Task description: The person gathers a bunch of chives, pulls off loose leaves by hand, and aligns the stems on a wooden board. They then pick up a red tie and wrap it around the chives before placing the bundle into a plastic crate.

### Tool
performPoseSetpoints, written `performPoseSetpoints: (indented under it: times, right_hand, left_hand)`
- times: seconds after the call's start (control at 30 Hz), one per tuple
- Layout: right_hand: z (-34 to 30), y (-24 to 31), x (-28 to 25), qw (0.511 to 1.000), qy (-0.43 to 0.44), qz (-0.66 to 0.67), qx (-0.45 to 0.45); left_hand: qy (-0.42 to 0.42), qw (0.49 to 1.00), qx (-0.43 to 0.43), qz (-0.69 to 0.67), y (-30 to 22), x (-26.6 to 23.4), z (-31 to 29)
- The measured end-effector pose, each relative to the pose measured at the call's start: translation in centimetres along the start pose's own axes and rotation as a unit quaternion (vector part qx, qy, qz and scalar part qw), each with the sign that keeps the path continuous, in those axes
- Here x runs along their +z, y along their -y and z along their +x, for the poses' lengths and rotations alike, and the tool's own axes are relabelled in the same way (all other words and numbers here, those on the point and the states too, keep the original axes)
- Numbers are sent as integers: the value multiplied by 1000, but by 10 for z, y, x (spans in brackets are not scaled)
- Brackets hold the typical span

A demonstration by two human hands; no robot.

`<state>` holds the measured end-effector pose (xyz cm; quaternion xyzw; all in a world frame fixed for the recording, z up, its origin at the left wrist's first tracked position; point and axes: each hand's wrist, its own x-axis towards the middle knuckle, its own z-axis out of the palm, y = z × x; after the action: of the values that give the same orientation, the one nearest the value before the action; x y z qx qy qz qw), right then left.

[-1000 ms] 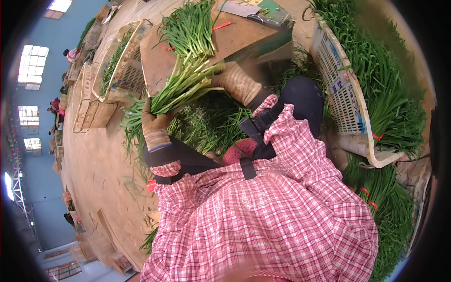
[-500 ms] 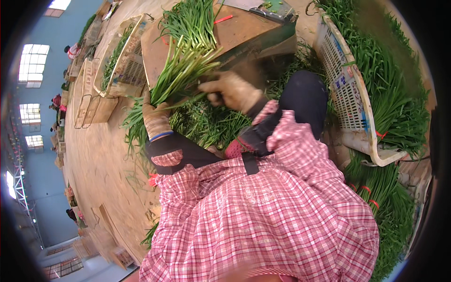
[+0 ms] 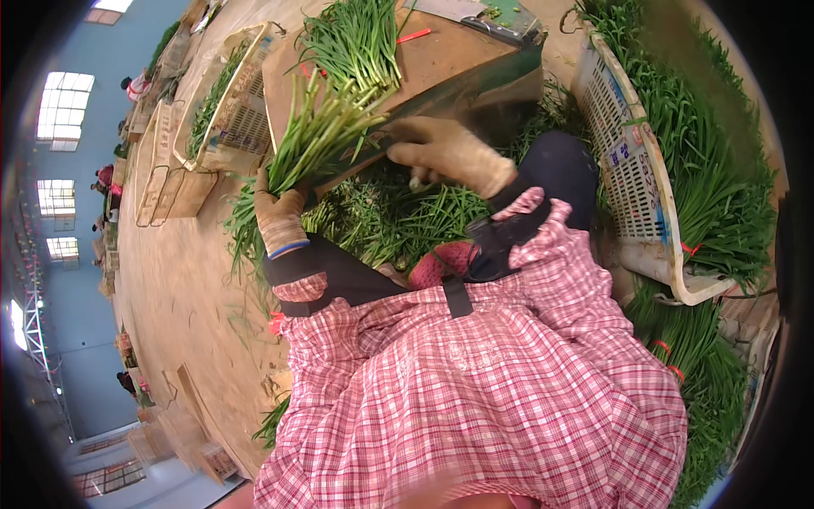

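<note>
My left hand [image 3: 281, 219], in a tan work glove, is closed around a bunch of long green chives [image 3: 312, 140]. The pale stalk ends point up and right over the edge of the low table, while the leaves hang down past the glove. My right hand [image 3: 454, 153], gloved too, is right of the stalk ends, apart from them. Its fingers reach left, partly bent, and I see nothing held in them. Another pile of chives [image 3: 352, 47] lies on the brown tabletop [image 3: 441, 64]. Loose green leaves [image 3: 381, 212] are heaped below, between my knees.
A white plastic crate [image 3: 623, 144] full of chives stands at my right, with bunches in red ties [image 3: 708, 382] beside it. Another crate [image 3: 233, 123] stands left of the table. A red strip [image 3: 414, 36] and a dark-edged tool [image 3: 496, 30] lie on the tabletop.
My right hand has drawn back to the right, away from the stalks, and its blur has lessened. My left hand keeps its hold on the bunch, nearly in place.
</note>
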<state>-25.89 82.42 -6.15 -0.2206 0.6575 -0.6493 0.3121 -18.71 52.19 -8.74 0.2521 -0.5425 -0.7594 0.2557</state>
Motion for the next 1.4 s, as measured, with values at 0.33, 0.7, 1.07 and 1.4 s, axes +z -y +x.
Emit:
performPoseSetpoints:
  times: [0.33, 0.7, 1.07, 1.4]
  right_hand:
    - [-32, -24, -56, 998, 17, -65, 0]
    - [34, -3, -19, 971, -143, -124, -142]
    - [8, 8, 14, 968, -95, -39, -230]
    - [-29, 7, -57, 786, -52, -615, 7]
  left_hand:
    - [50, 980, -102, -162, -4, -14, 10]
    - [132, 986, 11, -103, 30, 10, -7]
    - [179, 913, -43, -365, 3, 26, -29]
    - [280, 860, 131, -405, -31, -9, -23]
